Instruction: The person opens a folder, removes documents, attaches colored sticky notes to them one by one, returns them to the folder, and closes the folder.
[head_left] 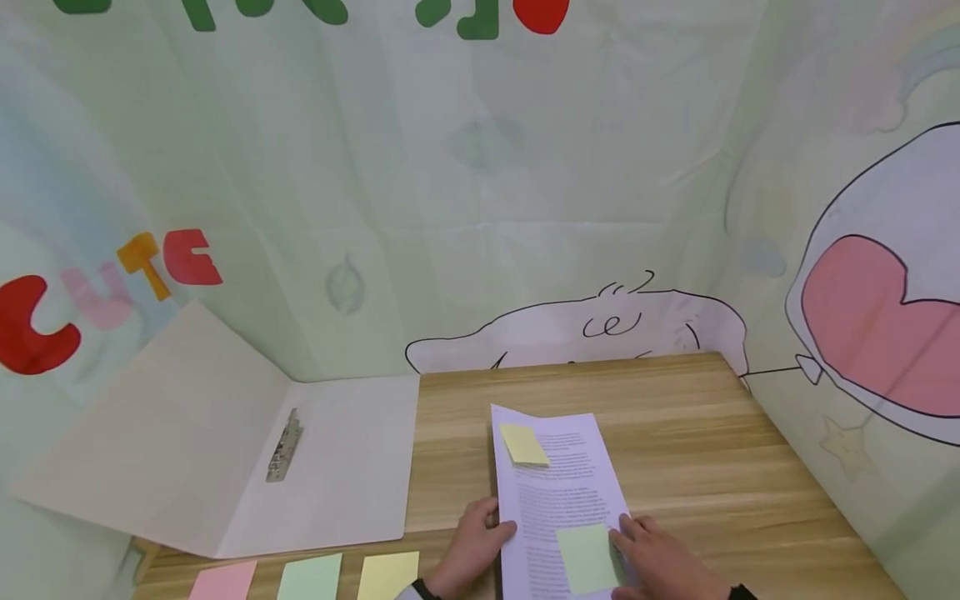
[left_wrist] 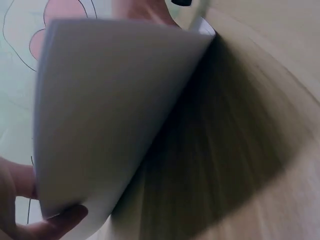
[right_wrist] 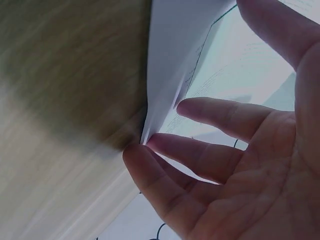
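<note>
A stack of printed sheets (head_left: 558,492) is held over the table, tilted, its left side lifted off the wood. My left hand (head_left: 474,542) grips its left edge; in the left wrist view, the thumb and a finger (left_wrist: 70,220) pinch a corner of the white paper (left_wrist: 115,100). My right hand (head_left: 663,557) holds the right edge, its bent fingers (right_wrist: 200,155) touching the rim of the sheets (right_wrist: 172,55). A yellow sticky note pad (head_left: 525,445) lies on the page's upper left. Lower down, by the right fingers, is a green sticky note pad (head_left: 587,558).
An open white folder (head_left: 345,467) with a metal clip (head_left: 284,446) stands at left, its cover raised. Pink (head_left: 223,581), green (head_left: 310,577) and yellow (head_left: 388,575) sticky notes line the front edge. A printed cloth (head_left: 480,208) hangs behind the wooden table (head_left: 690,425).
</note>
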